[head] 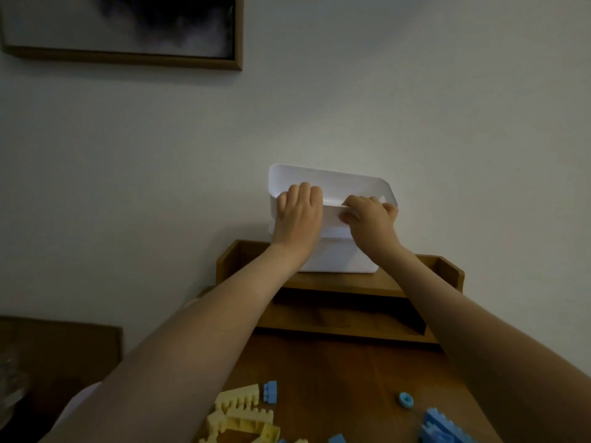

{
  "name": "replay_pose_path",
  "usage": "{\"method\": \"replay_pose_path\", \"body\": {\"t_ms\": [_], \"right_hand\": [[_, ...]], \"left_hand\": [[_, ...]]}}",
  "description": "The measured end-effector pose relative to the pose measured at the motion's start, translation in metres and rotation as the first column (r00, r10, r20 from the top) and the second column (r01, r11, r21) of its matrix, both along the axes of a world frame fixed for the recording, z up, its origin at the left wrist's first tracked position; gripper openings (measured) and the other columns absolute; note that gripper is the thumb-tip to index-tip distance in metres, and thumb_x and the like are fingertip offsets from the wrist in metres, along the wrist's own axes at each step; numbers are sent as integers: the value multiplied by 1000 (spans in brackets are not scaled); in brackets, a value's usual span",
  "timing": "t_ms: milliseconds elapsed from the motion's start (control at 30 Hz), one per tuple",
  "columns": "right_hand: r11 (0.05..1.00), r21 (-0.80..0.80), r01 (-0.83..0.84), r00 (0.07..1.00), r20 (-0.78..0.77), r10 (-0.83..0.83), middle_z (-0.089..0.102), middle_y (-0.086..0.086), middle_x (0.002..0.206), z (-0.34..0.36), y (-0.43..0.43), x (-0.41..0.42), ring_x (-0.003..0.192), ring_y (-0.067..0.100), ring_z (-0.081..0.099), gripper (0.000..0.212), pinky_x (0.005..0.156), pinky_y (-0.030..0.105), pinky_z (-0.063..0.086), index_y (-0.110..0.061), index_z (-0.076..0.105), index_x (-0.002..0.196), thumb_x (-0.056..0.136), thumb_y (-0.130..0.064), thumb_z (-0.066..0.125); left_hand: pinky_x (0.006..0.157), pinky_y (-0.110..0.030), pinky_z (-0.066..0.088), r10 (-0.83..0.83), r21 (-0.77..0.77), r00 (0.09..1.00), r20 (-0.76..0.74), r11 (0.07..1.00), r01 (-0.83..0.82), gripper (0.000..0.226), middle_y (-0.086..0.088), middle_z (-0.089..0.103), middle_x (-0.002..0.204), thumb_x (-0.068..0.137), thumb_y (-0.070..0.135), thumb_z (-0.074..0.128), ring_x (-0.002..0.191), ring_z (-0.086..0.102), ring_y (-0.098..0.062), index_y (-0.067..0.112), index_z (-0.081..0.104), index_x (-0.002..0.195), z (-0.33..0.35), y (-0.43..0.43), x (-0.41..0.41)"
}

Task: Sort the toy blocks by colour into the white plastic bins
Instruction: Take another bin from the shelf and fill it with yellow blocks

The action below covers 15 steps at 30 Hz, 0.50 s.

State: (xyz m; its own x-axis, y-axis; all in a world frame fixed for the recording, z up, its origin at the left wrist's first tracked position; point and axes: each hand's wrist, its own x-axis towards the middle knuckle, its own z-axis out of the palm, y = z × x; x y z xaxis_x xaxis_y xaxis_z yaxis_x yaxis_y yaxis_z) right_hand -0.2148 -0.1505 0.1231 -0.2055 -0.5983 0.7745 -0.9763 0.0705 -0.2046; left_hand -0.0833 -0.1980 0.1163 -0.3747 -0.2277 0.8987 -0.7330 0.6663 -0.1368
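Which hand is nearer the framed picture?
Left. The left hand grips the bin, below and right of the picture; the right hand grips it farther right.

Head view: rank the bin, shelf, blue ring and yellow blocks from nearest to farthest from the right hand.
1. bin: the right hand grips its near rim.
2. shelf: just below the hand.
3. blue ring: on the table, close to the camera, right side.
4. yellow blocks: on the table, close to the camera, left side.
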Motion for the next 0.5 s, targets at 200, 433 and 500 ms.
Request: {"method": "replay_pose_path", "body": {"t_ms": [200, 433, 500], "right_hand": [[995, 54, -83, 992, -86, 87, 51, -4, 75, -3, 41, 15, 81, 18, 44, 19, 66, 29, 11, -17, 47, 77, 91, -6, 51], [970, 191, -149, 976, -132, 176, 49, -6, 80, -17, 108, 42, 84, 16, 41, 9, 74, 31, 21, -16, 53, 87, 93, -10, 50], [950, 284, -129, 982, -101, 163, 55, -1, 86, -26, 125, 49, 89, 20, 46, 8, 76, 32, 27, -13, 57, 93, 93, -11, 50]], "left_hand": [[60, -30, 36, -64, -71, 996, -69, 996, 59, 16, -5, 52, 74, 68, -1, 46, 65, 50, -23, 11, 54, 76, -15, 32, 31], [69, -27, 24, -120, 38, 990, -78, 992, 123, 22, -3, 51, 80, 76, -3, 64, 73, 48, -22, 14, 51, 81, -40, 91, 67], [68, -26, 13, -155, 130, 988, -28, 979, 157, 17, -2, 50, 85, 83, 0, 58, 78, 46, -22, 15, 50, 85, -48, 108, 76]]}}
